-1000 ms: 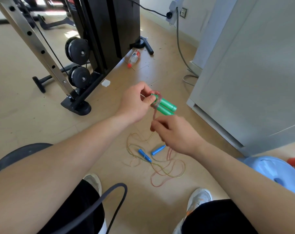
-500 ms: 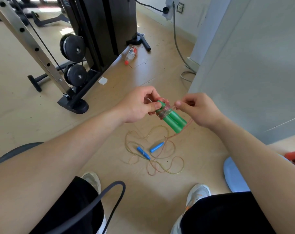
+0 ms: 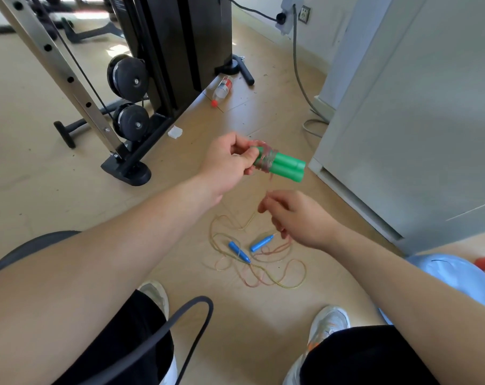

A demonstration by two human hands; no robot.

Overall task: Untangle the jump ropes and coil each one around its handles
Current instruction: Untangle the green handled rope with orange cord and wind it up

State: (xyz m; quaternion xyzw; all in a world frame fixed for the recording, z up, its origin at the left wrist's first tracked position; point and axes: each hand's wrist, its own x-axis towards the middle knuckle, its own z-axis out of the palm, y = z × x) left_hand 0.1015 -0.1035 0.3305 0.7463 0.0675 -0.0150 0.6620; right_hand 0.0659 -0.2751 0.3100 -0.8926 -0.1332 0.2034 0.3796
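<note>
1. Green plastic handles [image 3: 287,167], two short cylinders side by side, are held above the floor, lying nearly level with their free ends pointing right.
2. Thin pink rope [image 3: 267,162] is wound in several turns round them near their left end, and one strand drops from the coil.
3. The left hand [image 3: 227,162] grips the green plastic handles at that left end, its fingers and thumb curled round them just beside the coil.
4. The right hand [image 3: 294,215] hangs just below, apart from the handles. Its fingers are drawn into a narrow pinch on the hanging strand, though blur hides the exact contact.
5. Lower down, the pink rope lies in loose loops on the pale wooden floor [image 3: 249,343], crossing a thin yellow rope [image 3: 291,287].
6. Two slim blue plastic handles [image 3: 239,252] lie in that tangle, near each other but not touching.
7. White sneakers [image 3: 330,320] stand on the floor on either side of the tangle, nearer the camera.
8. A black weight machine [image 3: 177,51] stands at upper left, with a clear plastic bottle [image 3: 222,88] with a red cap lying by its base.
9. A white panel [image 3: 402,120] fills the right side.
</note>
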